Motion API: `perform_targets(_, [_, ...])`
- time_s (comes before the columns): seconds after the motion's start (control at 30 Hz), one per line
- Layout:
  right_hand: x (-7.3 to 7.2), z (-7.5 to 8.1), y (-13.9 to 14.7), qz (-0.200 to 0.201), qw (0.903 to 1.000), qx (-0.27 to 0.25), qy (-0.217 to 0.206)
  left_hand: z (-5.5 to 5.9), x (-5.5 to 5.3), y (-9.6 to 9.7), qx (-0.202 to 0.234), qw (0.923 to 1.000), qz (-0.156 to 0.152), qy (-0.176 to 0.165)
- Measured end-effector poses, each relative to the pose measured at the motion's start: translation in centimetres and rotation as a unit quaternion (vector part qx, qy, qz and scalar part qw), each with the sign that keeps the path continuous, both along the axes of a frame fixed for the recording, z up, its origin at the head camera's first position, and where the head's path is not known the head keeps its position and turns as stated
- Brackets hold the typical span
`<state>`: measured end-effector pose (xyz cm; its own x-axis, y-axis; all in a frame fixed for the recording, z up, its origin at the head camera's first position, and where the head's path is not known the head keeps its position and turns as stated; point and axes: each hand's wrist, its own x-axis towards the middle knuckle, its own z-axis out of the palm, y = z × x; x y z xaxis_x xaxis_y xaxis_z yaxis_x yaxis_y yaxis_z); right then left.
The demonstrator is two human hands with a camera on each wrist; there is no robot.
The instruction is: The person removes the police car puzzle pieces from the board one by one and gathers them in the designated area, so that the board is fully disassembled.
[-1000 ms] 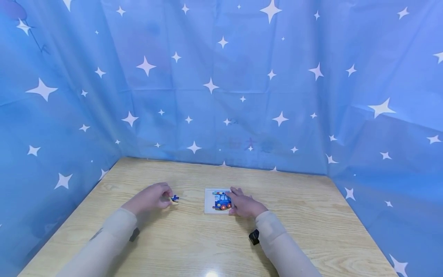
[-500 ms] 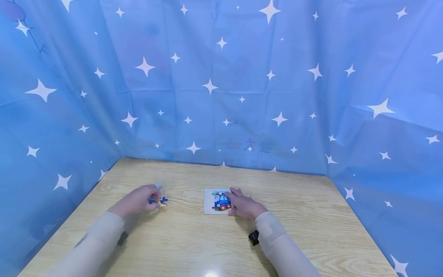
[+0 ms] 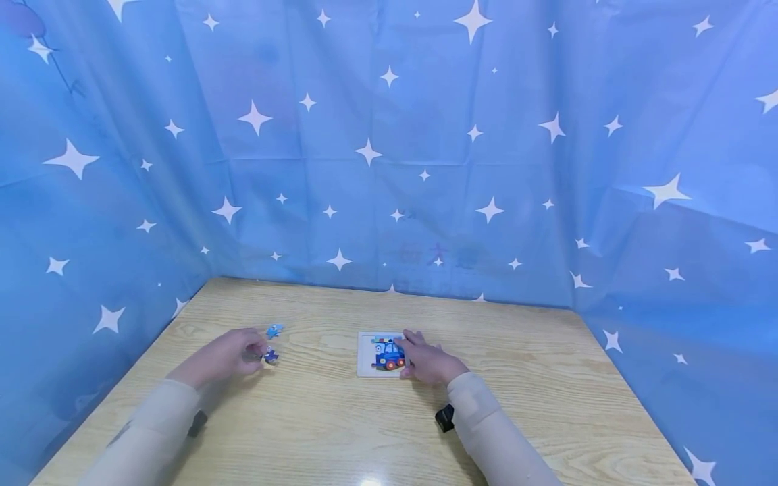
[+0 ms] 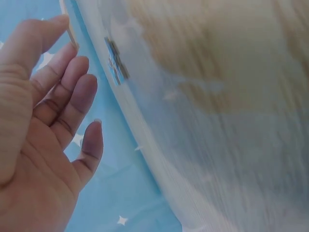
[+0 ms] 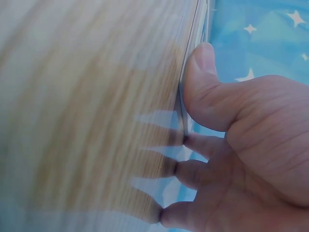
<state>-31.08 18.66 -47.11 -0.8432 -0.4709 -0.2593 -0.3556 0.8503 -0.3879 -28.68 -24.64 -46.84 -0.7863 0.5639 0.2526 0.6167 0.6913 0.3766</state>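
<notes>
My left hand point(image 3: 221, 354) is at the left of the table, just above its surface. Its thumb and index finger pinch a thin puzzle piece point(image 4: 71, 33), seen edge-on in the left wrist view. Dark blue shapes show at those fingertips in the head view; whether they are one piece or two I cannot tell. A light blue puzzle piece point(image 3: 275, 331) lies just beyond that hand. My right hand point(image 3: 433, 362) holds the right side of a white-framed puzzle board point(image 3: 365, 364). Its thumb presses the edge, and the hand hides part of the blue vehicle picture.
The wooden table point(image 3: 340, 432) fills the lower part of the head view. Blue curtains point(image 3: 377, 189) with white stars hang behind it and at both sides. A black wrist device point(image 3: 446, 418) is at the right sleeve.
My left hand has moved left across the table with the puzzle piece, uncovering the light blue piece beyond it. The right hand and the board have stayed put.
</notes>
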Motion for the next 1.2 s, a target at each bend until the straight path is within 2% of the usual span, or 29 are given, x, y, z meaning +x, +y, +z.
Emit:
perform_targets(0.27, [-0.1,-0.3,0.1,-0.006,0.9999,-0.008,-0.003,-0.2,0.7,-1.4,0.023,0.9988,-0.011,-0.043])
perform_targets(0.5, [-0.1,-0.4,0.2,-0.007,0.9999,-0.01,-0.005,-0.5,1.2,-2.3,0.026,0.9989,-0.007,-0.039])
perform_targets(0.6, [-0.1,-0.4,0.2,-0.005,0.9999,-0.01,-0.004,-0.6,1.4,-2.5,0.03,0.9981,-0.007,-0.053])
perform_targets(0.9, [0.0,-0.5,0.3,-0.008,0.9997,-0.022,-0.008,-1.0,1.6,-3.6,0.011,0.9949,0.021,-0.098])
perform_targets(1.03, [0.0,-0.5,0.4,-0.011,0.9994,-0.03,-0.012,-1.1,1.6,-3.9,0.008,0.9941,0.027,-0.105])
perform_targets(1.2, [-0.1,-0.7,0.5,-0.008,0.9994,-0.031,-0.011,-1.2,1.6,-4.1,0.008,0.9951,0.018,-0.097])
